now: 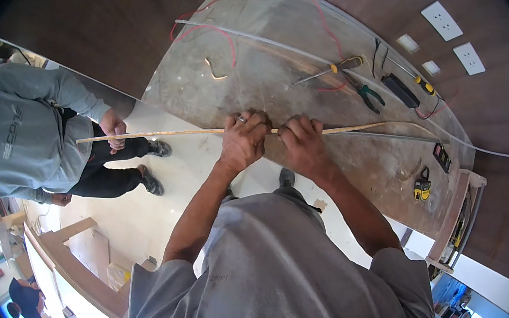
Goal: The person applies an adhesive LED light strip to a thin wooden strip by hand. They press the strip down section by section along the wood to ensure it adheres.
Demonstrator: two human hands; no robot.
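Observation:
A long, thin, light tan strip (188, 131) runs across the front of the worn curved worktop (182, 75), curving down at its right end toward a small black level (442, 158). My left hand (242, 137) and my right hand (301, 140) are both closed on the strip at the worktop's front edge, a short gap apart. At left, a co-worker in a grey sweatshirt (29, 124) has a hand (113, 127) at the strip's left part. A pale straight profile (389, 135) lies behind the strip's right part.
Screwdrivers (347, 64), pliers (371, 99), a black elongated device (400, 90), red wire (233, 56) and a yellow tape measure (422, 186) lie on the worktop. A wooden frame (456, 220) stands at right; wooden panels (80, 227) are lower left, near another person (25, 299).

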